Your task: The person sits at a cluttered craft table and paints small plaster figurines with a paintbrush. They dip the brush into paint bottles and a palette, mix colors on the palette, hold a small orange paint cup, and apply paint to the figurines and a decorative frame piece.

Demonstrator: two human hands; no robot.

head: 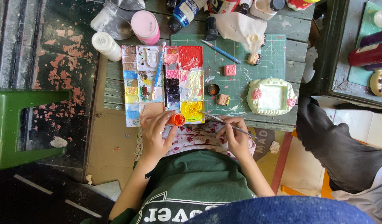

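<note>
While the left hand (154, 130) pinches a small open orange paint pot (177, 119) at the near edge of the paint palette (163, 85), the right hand (234, 135) grips a thin brush (224, 122), its tip pointing at the palette's yellow well (192, 110). Loading colour seems underway; next needs a steady dip.

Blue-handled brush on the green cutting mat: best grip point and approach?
Pinch the blue-handled brush mid-handle from above, fingers across its width. It lies flat and diagonal on the green cutting mat, clear on both sides; the upper-left end looks like the bristle tip, so avoid it.
</note>
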